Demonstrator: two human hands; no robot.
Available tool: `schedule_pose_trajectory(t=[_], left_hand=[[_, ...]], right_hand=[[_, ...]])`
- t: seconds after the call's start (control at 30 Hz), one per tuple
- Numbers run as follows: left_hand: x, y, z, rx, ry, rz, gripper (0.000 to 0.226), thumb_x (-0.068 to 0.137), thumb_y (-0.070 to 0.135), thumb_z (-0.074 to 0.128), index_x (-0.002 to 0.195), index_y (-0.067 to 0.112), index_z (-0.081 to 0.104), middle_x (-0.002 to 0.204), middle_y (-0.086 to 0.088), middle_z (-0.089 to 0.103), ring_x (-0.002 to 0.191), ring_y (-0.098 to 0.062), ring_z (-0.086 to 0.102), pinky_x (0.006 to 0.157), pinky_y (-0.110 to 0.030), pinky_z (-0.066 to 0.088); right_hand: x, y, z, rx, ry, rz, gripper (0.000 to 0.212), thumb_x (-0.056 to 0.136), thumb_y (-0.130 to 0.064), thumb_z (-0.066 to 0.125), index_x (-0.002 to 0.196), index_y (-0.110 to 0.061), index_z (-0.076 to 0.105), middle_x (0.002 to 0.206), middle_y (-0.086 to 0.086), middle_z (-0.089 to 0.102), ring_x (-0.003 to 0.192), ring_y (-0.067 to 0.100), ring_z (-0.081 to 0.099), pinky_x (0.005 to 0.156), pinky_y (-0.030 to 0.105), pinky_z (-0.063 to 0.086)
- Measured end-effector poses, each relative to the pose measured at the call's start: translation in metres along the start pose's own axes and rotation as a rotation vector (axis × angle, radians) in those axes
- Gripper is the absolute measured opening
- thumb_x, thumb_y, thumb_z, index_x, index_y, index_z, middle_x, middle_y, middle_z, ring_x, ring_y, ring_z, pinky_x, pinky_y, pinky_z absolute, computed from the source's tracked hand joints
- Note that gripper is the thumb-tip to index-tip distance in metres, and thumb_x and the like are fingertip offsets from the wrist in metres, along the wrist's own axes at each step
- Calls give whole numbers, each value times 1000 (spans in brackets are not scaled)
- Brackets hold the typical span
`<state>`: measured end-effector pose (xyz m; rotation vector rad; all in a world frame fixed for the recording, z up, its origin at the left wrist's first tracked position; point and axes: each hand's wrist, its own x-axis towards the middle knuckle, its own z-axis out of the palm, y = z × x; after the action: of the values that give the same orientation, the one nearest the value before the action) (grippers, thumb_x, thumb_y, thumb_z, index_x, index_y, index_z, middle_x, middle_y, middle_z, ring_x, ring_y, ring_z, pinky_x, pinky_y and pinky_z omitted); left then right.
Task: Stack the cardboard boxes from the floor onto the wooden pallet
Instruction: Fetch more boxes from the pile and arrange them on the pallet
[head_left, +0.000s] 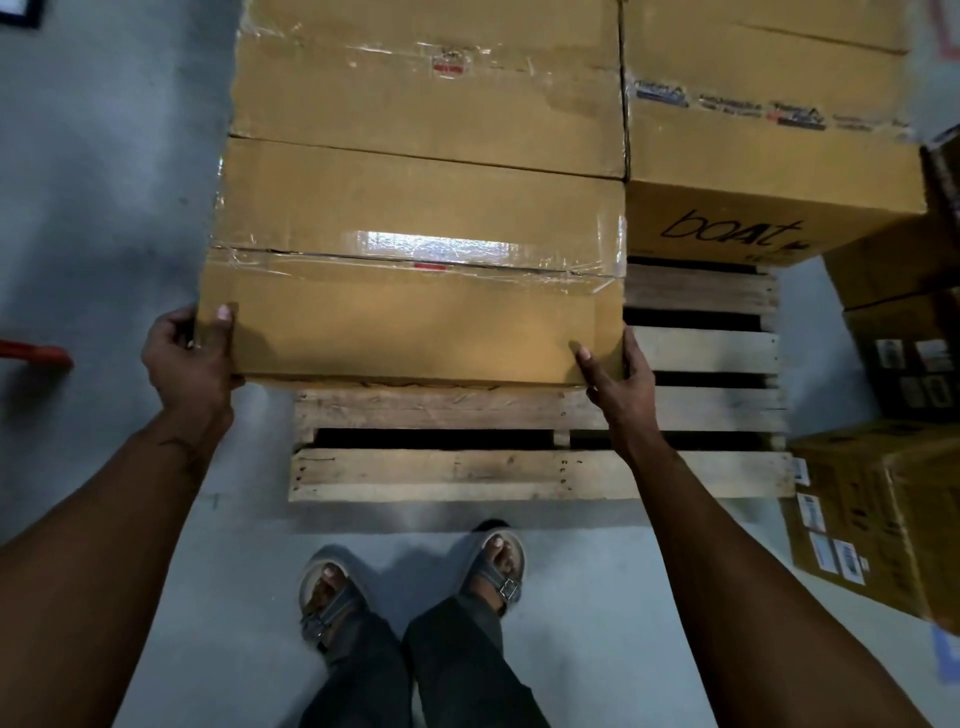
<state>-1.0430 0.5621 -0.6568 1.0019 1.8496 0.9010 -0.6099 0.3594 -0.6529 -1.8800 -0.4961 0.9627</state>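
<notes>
Two hands on one cardboard box atop the wooden pallet: left hand gripping its near-left corner, thumb on top, fingers curled round the side; right hand at the near-right corner, thumb on top, fingers against the side. Behind that box, a second taped box; right of it, a third box marked "boat". Right of the pallet, on the floor, at least three more boxes. Near edge of the pallet: two sandalled feet.
</notes>
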Motion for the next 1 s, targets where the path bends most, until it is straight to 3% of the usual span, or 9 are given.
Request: schedule_pose_trajectory(t=[0.1, 0.2, 0.33, 0.47, 0.63, 0.8, 0.9, 1.0], left_hand=[[-1, 2, -1, -3, -87, -11, 70, 79, 70, 77, 128, 23, 59, 136, -4, 65, 118, -33, 68, 59, -52, 65], [5, 3, -6, 50, -150, -14, 58, 87, 59, 77, 127, 24, 55, 137, -2, 60, 121, -34, 64, 73, -61, 63], [15, 9, -13, 246, -130, 37, 76, 79, 72, 75, 129, 16, 59, 132, -7, 65, 116, -34, 66, 85, -64, 59], [9, 9, -12, 474, -164, 194, 71, 96, 66, 59, 134, 7, 54, 132, -22, 66, 119, -44, 63, 97, -55, 53], [-22, 16, -1, 645, -155, 294, 80, 99, 62, 52, 150, 1, 41, 148, -26, 49, 135, -46, 49, 109, -62, 43], [-100, 78, 1, 661, -357, 442, 76, 103, 37, 63, 162, 5, 27, 165, -19, 34, 151, -36, 35, 120, -57, 29], [-163, 148, -12, 611, -469, 500, 79, 96, 23, 74, 160, 3, 33, 160, -22, 42, 147, -40, 43, 118, -55, 35], [-231, 226, -36, 530, -594, 559, 78, 97, 27, 72, 162, 10, 32, 162, -15, 42, 147, -33, 43, 118, -53, 39]], right_hand=[[0, 0, 2, -4, 4, 9, 67, 90, -44, 83, 150, -42, 52, 143, -7, 61, 131, 22, 59, 103, 60, 57], [1, 0, 2, -7, 14, 41, 68, 91, -43, 83, 150, -42, 51, 143, -9, 60, 132, 21, 58, 104, 58, 56], [0, -2, 2, -66, -3, 30, 72, 91, -47, 82, 154, -40, 47, 147, -8, 57, 135, 19, 55, 106, 54, 56], [-4, -8, 7, -193, 48, 17, 72, 95, -44, 77, 156, -26, 44, 148, -3, 55, 136, 20, 53, 113, 48, 51], [-18, -27, 19, -563, 162, -37, 84, 99, -38, 73, 163, -6, 28, 162, 15, 40, 150, 32, 39, 124, 50, 38], [-60, -97, 3, -816, 53, -208, 79, 99, -35, 72, 162, -10, 31, 159, 15, 45, 148, 34, 41, 121, 54, 37], [-105, -178, -22, -885, 25, -278, 76, 103, -37, 66, 163, -7, 31, 162, 17, 43, 150, 37, 40, 120, 54, 36], [-160, -259, -49, -928, 32, -415, 70, 107, -40, 59, 164, -11, 32, 167, 11, 39, 156, 30, 33, 122, 50, 33]])
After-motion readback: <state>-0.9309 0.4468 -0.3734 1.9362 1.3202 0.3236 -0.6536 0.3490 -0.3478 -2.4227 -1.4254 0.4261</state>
